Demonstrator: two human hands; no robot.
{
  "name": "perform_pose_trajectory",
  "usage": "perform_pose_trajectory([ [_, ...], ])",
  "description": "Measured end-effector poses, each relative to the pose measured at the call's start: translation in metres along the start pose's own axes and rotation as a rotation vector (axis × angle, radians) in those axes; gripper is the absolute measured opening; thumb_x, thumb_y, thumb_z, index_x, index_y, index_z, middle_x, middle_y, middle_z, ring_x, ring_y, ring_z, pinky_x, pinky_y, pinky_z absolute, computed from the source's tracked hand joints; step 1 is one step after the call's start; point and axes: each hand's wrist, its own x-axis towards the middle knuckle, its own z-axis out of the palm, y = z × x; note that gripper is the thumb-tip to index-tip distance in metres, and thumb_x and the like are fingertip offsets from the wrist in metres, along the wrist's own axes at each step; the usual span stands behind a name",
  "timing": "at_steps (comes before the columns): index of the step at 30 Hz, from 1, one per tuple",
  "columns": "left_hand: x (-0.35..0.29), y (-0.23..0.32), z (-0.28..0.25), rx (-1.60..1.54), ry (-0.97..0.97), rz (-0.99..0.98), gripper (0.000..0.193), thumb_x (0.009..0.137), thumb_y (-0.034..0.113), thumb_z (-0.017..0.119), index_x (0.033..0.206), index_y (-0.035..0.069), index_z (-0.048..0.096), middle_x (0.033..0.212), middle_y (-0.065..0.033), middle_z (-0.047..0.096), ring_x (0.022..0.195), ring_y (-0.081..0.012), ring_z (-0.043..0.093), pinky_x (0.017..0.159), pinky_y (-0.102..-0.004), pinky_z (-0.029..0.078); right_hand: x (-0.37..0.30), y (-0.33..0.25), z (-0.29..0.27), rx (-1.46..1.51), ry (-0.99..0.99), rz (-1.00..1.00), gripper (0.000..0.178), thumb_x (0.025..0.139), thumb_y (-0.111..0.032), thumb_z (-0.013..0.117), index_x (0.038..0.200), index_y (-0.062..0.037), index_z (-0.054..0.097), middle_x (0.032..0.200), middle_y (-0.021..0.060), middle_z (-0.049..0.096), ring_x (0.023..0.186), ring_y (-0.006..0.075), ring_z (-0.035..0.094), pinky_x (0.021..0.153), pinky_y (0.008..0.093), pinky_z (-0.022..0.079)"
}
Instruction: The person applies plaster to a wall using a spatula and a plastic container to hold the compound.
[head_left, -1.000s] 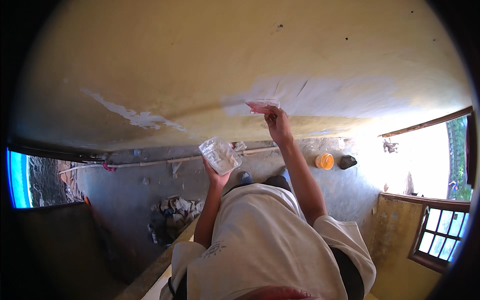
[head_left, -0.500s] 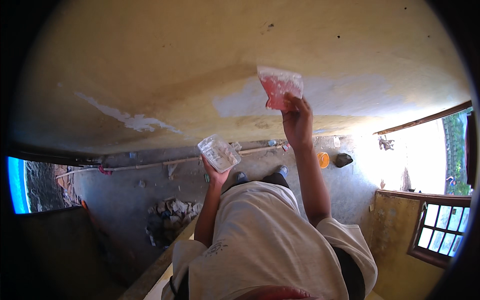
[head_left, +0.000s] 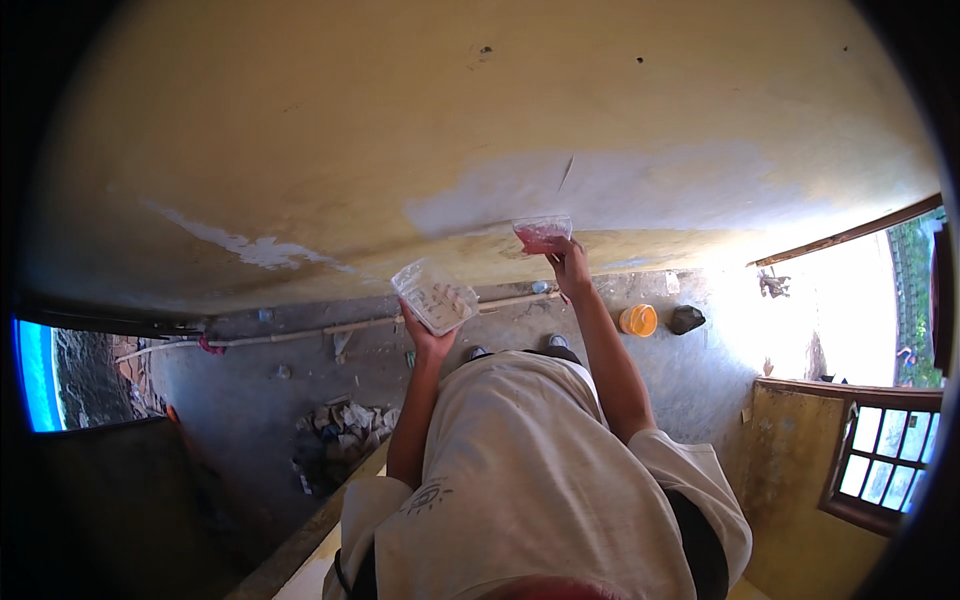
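My right hand [head_left: 570, 265] grips a flat red scraper [head_left: 542, 236] smeared with white paste. Its wide edge lies against the yellow wall [head_left: 330, 120], at the lower border of a pale grey-white patch [head_left: 620, 185]. A thin dark line, apparently a ridge or mark, shows on the patch above the scraper. Lower and to the left, my left hand [head_left: 428, 335] is closed around a clear plastic tub [head_left: 436, 297] with white paste in it. The tub is held tilted, apart from the wall. Another whitish patch [head_left: 250, 247] runs along the wall to the left.
A long pole [head_left: 300, 331] lies on the grey floor near the wall's foot. Rubble [head_left: 345, 430] is heaped at the lower left. An orange bucket [head_left: 638, 320] and a black bag [head_left: 687, 319] stand to the right, near a bright doorway [head_left: 830, 320] and a barred window [head_left: 885, 455].
My right hand has brought the scraper down and slightly left, from higher on the patch to its lower border. The tub in my left hand has shifted only a little.
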Motion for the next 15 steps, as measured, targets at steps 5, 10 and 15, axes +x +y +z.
perform_pose_trajectory([
  [5, 0.014, -0.032, 0.019, 0.004, 0.003, 0.009, 0.073, 0.09, 0.072, 0.044, 0.144, 0.023, 0.047, 0.139, -0.0027, 0.055, 0.126, -0.03, 0.052, 0.109, -0.0579, 0.035, -0.037, -0.1, 0.057, -0.35, -0.227, -0.423, 0.018, 0.091, -0.004, 0.057, 0.104, 0.0049, 0.064, 0.101, 0.0096, 0.064, 0.094, 0.0157, 0.062, 0.084, 0.0271, 0.05],
  [10, 0.023, -0.058, 0.022, 0.018, -0.051, -0.012, 0.074, 0.09, 0.073, 0.043, 0.146, 0.024, 0.045, 0.144, -0.002, 0.051, 0.131, -0.0291, 0.048, 0.11, -0.0585, 0.032, -0.104, -0.199, 0.119, 0.059, -0.298, -0.258, 0.018, 0.093, -0.005, 0.056, 0.104, 0.0069, 0.063, 0.1, 0.0128, 0.066, 0.093, 0.0179, 0.063, 0.082, 0.0282, 0.05],
  [15, 0.023, -0.084, 0.031, 0.017, 0.006, 0.013, 0.077, 0.088, 0.075, 0.043, 0.147, 0.026, 0.044, 0.146, -0.0019, 0.05, 0.132, -0.0298, 0.047, 0.112, -0.0585, 0.03, -0.141, -0.245, 0.119, 0.174, -0.393, -0.358, 0.015, 0.094, -0.007, 0.055, 0.099, 0.0025, 0.065, 0.098, 0.0119, 0.069, 0.091, 0.0194, 0.066, 0.084, 0.0337, 0.054],
])
